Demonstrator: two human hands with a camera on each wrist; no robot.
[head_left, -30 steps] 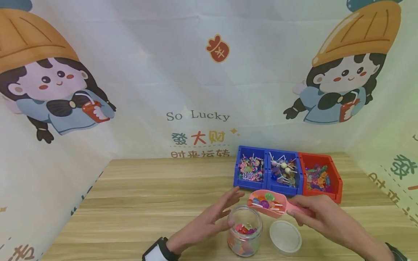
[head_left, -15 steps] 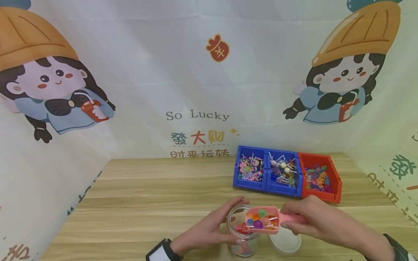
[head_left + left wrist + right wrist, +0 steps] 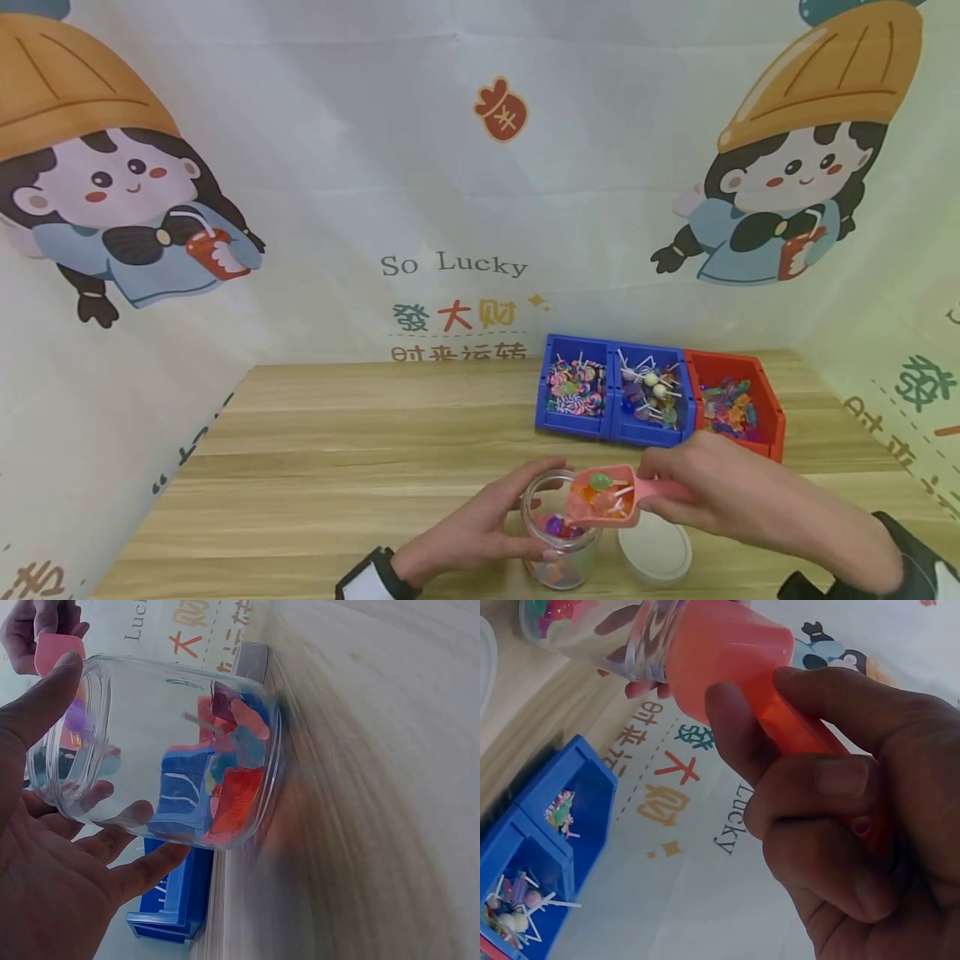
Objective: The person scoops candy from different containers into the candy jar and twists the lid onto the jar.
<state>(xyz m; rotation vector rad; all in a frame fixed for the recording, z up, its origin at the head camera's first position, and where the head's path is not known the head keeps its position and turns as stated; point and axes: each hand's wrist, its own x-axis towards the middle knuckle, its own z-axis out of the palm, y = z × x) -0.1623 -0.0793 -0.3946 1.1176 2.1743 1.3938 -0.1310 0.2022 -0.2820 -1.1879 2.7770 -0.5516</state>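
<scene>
A pink scoop [image 3: 629, 500] lies tilted over the mouth of a clear jar [image 3: 564, 569], its front lip at the rim. My right hand [image 3: 716, 492] grips the scoop's handle, with curled fingers seen in the right wrist view. Colourful toy candies [image 3: 602, 498], some on white sticks, lie in the scoop. Around the jar's left side my left hand [image 3: 480, 525] holds it, thumb near and fingers behind. Gem-like pieces [image 3: 240, 787] cover the jar's bottom in the left wrist view. Beside the jar sits a round whitish lid [image 3: 655, 548].
Two joined blue bins [image 3: 573, 427] and a red bin [image 3: 772, 417] stand in a row behind the hands, with small lollipops and translucent pieces inside. The wooden table [image 3: 337, 450] ends at a printed cloth backdrop [image 3: 450, 192].
My left hand has closed round the jar. The scoop has moved down and tipped over the jar's mouth. Several candies have left the scoop, and purple ones now show inside the jar.
</scene>
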